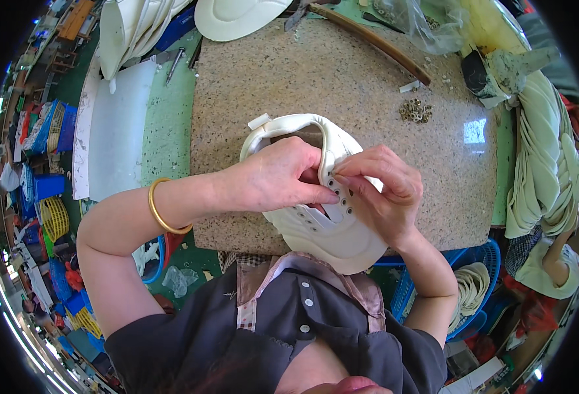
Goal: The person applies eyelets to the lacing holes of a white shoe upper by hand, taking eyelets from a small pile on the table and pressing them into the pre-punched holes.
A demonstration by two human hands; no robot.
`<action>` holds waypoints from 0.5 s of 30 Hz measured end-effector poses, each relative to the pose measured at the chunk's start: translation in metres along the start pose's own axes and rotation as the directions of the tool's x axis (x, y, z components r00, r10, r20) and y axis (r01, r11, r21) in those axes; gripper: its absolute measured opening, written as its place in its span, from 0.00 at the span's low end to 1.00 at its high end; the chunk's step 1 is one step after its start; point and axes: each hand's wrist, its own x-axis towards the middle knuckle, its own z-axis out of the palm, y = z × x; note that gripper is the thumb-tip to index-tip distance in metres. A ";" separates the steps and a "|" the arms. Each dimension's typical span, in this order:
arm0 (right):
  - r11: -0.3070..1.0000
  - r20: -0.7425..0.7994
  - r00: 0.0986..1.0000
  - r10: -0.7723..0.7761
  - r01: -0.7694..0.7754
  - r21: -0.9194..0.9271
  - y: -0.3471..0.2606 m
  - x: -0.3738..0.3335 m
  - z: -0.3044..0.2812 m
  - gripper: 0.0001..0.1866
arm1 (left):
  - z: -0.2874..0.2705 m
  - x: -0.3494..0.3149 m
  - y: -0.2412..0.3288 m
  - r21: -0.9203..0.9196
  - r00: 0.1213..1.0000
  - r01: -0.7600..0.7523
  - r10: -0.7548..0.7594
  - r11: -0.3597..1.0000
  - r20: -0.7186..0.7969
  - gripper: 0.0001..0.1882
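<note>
A white shoe upper [358, 246] is held over the near part of the speckled stone slab [257, 79], its padded collar facing away from me. My left hand [279, 174] grips it, fingers inside the opening and thumb pressed by the eyelet row. Dark-centred eyelets line one side of the lacing gap; small holes line the other. My right hand [385, 190] pinches thumb and forefinger together at the collar end of the eyelet row. Whatever sits between those fingertips is too small to make out. A little heap of metal eyelets [415, 111] lies on the slab beyond my right hand.
A wooden-handled hammer [375, 43] lies across the slab's far edge, near a clear plastic bag [434, 29]. White pieces [132, 33] are stacked far left, beside a metal punch [175, 65]. More pale uppers [544, 157] hang at right. A blue basket [490, 262] stands near right.
</note>
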 end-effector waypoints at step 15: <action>0.990 0.137 0.990 -0.035 0.053 -0.128 -0.010 0.004 -0.006 0.13 | -0.011 -0.007 -0.005 0.078 0.986 -0.131 0.121 0.988 0.116 0.16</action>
